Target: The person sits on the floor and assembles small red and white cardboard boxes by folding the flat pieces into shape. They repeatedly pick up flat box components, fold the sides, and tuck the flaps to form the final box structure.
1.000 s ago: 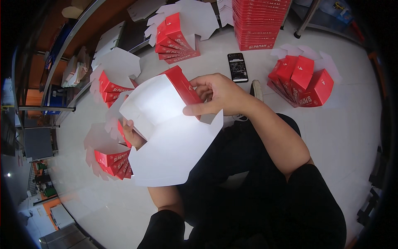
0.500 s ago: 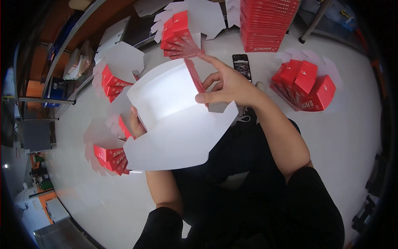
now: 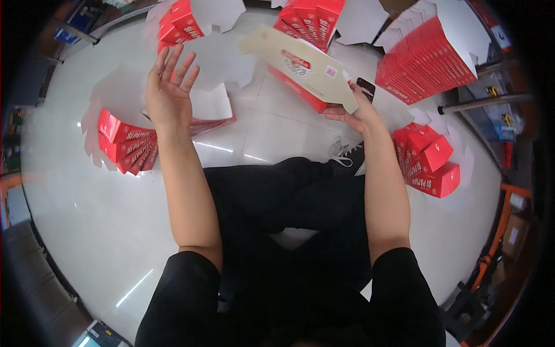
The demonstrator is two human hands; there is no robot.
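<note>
Red flat cartons point(image 3: 128, 147) lie at nine o'clock (floor); right hand point(image 3: 354, 111) grips a folded box point(image 3: 300, 72), left hand point(image 3: 167, 92) spread empty.

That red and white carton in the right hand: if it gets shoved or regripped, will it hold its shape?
Probably not firmly. The carton looks like thin folded card, so likely light and easily dented. The right hand holds it by one end only, so it may sag or twist. Its glossy printed face could slip.
</note>
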